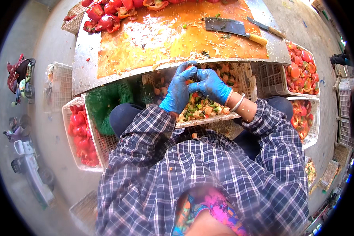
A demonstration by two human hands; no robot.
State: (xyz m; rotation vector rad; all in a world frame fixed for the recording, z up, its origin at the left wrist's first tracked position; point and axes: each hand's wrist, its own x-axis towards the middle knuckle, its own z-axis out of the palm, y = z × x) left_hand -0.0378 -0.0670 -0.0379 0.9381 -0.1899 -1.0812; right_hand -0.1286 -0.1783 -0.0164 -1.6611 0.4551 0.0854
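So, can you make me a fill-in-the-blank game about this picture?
1. The left hand and right hand wear ____ gloves.
2. The bracelet circles the ____ wrist.
3. Beside the cleaver lies a slimmer ____.
4. The mesh by the person's left knee is ____ in colour.

Missing words: blue; right; knife; green.
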